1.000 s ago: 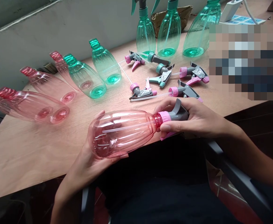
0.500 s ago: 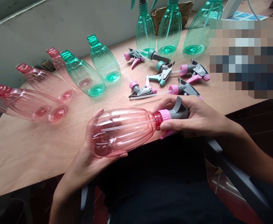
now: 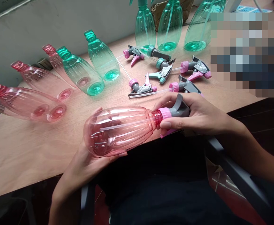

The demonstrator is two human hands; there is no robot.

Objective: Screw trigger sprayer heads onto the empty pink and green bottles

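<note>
A clear pink spray bottle (image 3: 123, 131) lies sideways in the air over the table's front edge, its base to the left. My left hand (image 3: 87, 159) is wrapped round the base end, and its far fingers show through the plastic. At the neck, my right hand (image 3: 193, 115) pinches around the pink collar (image 3: 165, 113) of the grey trigger sprayer (image 3: 180, 107). The collar sits on the bottle's neck, and a thin white tube (image 3: 118, 125) runs inside. Part of the pink trigger shows beneath my right thumb.
Several loose trigger sprayers (image 3: 165, 70) lie beyond my hands on the wooden table (image 3: 33, 150). Open pink bottles (image 3: 31, 103) and two open green bottles (image 3: 104, 59) stand at left. Green bottles with sprayers (image 3: 169, 28) stand at the back, by a brown package (image 3: 159, 12).
The view has shifted slightly, so the table items sit a little higher and further left. Both hands keep their hold on the pink bottle, with little visible movement.
</note>
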